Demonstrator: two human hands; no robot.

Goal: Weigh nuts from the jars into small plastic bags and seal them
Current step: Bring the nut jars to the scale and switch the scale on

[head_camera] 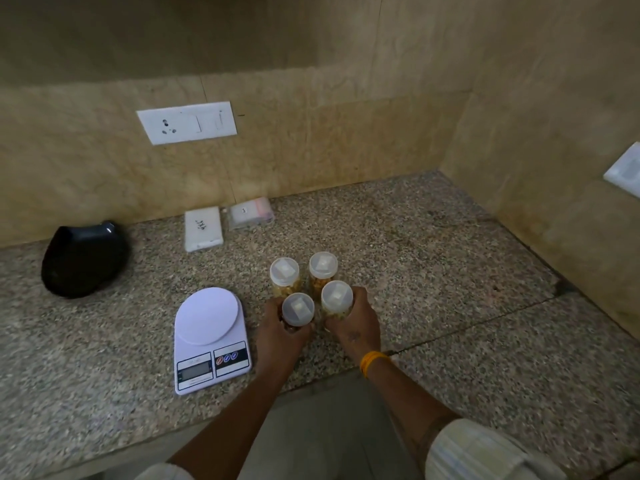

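Several clear jars of nuts with translucent lids stand together on the granite counter (450, 271). My left hand (280, 336) is wrapped around the near left jar (298, 308). My right hand (356, 323) grips the near right jar (336, 297). Behind them stand two more jars, the far left jar (284, 271) and the far right jar (323, 266), both untouched. A white digital kitchen scale (209, 337) lies just left of the jars, its round platform bare. Two packs of small plastic bags lie by the back wall: a white pack (203, 228) and a clear pack (250, 213).
A black bowl-like object (83, 259) rests at the left by the wall. A white socket plate (187, 122) is on the back wall, and another white plate (623, 169) on the right wall. The counter's front edge runs near my forearms.
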